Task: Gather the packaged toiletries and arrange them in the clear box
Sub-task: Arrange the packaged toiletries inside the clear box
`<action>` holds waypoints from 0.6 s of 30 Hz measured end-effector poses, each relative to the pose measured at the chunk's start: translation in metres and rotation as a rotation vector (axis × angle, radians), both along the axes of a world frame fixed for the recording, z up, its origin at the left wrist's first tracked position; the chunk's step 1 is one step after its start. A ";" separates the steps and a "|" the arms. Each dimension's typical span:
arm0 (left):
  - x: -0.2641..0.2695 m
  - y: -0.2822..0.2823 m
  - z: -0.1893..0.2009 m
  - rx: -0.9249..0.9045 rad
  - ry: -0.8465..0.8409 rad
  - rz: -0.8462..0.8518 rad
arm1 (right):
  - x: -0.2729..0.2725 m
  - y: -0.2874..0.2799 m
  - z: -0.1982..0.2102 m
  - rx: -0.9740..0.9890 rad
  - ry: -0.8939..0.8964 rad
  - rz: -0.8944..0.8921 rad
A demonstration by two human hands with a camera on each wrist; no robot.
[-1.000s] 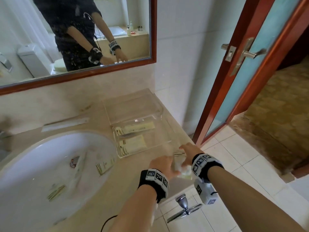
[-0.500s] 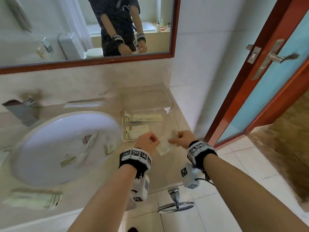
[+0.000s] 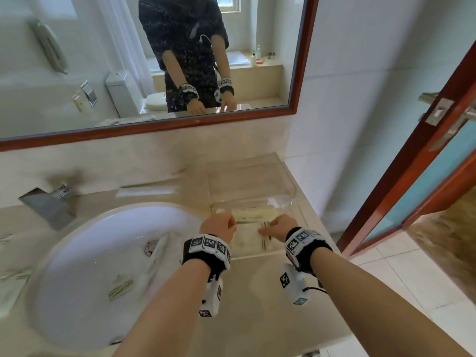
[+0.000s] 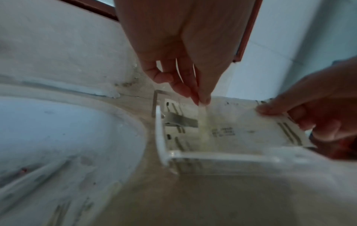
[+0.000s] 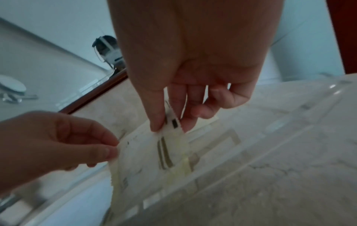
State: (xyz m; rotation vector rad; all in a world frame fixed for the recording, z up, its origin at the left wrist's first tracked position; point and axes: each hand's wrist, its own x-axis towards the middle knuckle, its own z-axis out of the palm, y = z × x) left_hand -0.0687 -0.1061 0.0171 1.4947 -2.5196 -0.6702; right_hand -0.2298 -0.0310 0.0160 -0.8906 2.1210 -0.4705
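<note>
Both hands hold one flat white toiletry packet (image 3: 248, 234) stretched between them, just above the inside of the clear box (image 3: 294, 195) on the counter. My left hand (image 3: 230, 224) pinches its left edge, and in the left wrist view the left hand (image 4: 201, 100) has thumb and fingertips on the packet (image 4: 241, 122). My right hand (image 3: 265, 229) pinches the right, striped end; the right wrist view shows the right hand (image 5: 168, 126) gripping the packet (image 5: 142, 152). Two more packets (image 4: 177, 120) lie flat in the box underneath. The box's lid (image 3: 247, 173) stands open behind.
The white sink (image 3: 77, 253) to the left holds several loose packets (image 3: 121, 288). A long packet (image 3: 149, 190) lies behind the sink, and more packets (image 3: 13, 276) lie at the counter's left edge. A faucet (image 3: 49, 206) stands back left. An open door (image 3: 425, 163) is on the right.
Both hands carried the packet from the counter's front edge forward and over the clear box. The packet is now spread flat between them.
</note>
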 end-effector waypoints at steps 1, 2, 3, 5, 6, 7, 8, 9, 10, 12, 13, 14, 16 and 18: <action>0.002 -0.005 -0.003 -0.019 -0.069 -0.047 | 0.003 -0.005 -0.004 0.031 0.025 0.022; 0.003 -0.009 -0.006 -0.044 -0.139 -0.098 | 0.005 -0.010 -0.008 0.059 0.043 0.042; 0.004 -0.012 -0.010 -0.076 -0.205 -0.147 | 0.007 -0.014 -0.011 0.077 0.059 0.063; 0.004 -0.017 -0.016 -0.128 -0.294 -0.207 | 0.010 -0.020 -0.014 0.101 0.088 0.101; 0.004 -0.019 -0.018 -0.140 -0.319 -0.219 | 0.011 -0.023 -0.016 0.110 0.104 0.113; 0.004 -0.023 -0.020 -0.149 -0.341 -0.228 | 0.012 -0.027 -0.018 0.119 0.108 0.121; 0.003 -0.022 -0.021 -0.154 -0.361 -0.237 | 0.011 -0.028 -0.020 0.130 0.104 0.123; 0.002 -0.025 -0.022 -0.163 -0.373 -0.242 | 0.011 -0.031 -0.022 0.133 0.096 0.124; 0.002 -0.027 -0.023 -0.172 -0.380 -0.247 | 0.011 -0.034 -0.024 0.134 0.091 0.126; 0.004 -0.030 -0.022 -0.196 -0.387 -0.258 | 0.011 -0.037 -0.026 0.146 0.089 0.132; 0.005 -0.031 -0.021 -0.202 -0.389 -0.267 | 0.013 -0.038 -0.026 0.160 0.091 0.140; 0.007 -0.032 -0.021 -0.204 -0.393 -0.277 | 0.014 -0.039 -0.027 0.176 0.092 0.146; 0.010 -0.032 -0.021 -0.194 -0.402 -0.291 | 0.017 -0.039 -0.028 0.197 0.084 0.156; 0.012 -0.031 -0.024 -0.198 -0.403 -0.303 | 0.017 -0.038 -0.027 0.190 0.080 0.167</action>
